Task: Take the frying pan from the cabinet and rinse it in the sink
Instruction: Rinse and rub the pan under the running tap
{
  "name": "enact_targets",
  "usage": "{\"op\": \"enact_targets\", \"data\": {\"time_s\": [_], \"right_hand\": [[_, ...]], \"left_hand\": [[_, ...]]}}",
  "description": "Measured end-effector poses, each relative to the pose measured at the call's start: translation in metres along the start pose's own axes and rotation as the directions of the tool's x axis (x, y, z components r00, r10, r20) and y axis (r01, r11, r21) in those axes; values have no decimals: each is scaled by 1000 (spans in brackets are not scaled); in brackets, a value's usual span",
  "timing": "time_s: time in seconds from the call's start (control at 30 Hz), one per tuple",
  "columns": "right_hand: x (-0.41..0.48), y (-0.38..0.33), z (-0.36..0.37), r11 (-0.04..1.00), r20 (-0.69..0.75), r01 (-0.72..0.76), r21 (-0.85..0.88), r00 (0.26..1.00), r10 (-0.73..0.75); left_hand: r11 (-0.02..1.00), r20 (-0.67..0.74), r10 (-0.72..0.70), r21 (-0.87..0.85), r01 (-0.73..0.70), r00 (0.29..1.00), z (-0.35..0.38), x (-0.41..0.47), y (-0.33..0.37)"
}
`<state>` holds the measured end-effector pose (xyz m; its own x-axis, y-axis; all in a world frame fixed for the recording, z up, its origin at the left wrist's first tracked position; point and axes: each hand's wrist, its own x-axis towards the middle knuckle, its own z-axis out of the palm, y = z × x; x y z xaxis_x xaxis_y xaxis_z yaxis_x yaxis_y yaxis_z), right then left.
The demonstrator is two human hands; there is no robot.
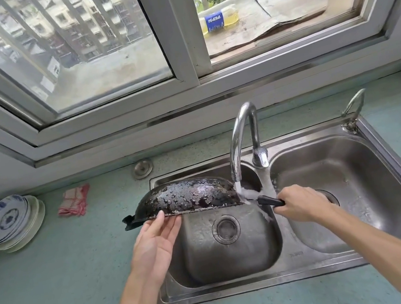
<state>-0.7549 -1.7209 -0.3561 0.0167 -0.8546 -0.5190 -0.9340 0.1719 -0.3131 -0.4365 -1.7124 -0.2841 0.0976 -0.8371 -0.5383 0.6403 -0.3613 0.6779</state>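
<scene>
Counter [56, 284] bears plates [8, 220] and cloth [74, 202] beside sink [244, 287]; faucet [240, 123] overhangs frying pan [188, 196].

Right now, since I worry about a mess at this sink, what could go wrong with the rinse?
1. Water from the faucet hits the upside-down frying pan beside its handle and sprays; it may wet the right hand and loosen its grip.
2. The left hand only touches the rim with straight fingers, so the pan might tip into the sink.
</scene>
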Motion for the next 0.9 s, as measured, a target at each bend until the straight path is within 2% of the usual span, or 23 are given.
{"op": "enact_targets", "data": {"time_s": [0.2,0.37,0.6,0.73,0.9], "right_hand": [[-12,7,11,1000,-31,-6,1,1000,6],[-36,25,20,999,-136,-45,-3,990,44],[-77,46,26,985,-273,-149,-89,954,119],[-106,49,43,970,-320,-213,-120,933,165],[-140,37,54,950,-348,-299,-90,903,251]], "left_hand": [[999,8,-18,27,17,1000,-1,2,1],[991,60,-104,86,99,993,-6,-6,-13],[969,80,-245,61,241,966,-15,-10,-34],[952,29,-262,171,254,965,-21,-5,-46],[930,32,-320,204,307,947,-36,-7,-54]]}}
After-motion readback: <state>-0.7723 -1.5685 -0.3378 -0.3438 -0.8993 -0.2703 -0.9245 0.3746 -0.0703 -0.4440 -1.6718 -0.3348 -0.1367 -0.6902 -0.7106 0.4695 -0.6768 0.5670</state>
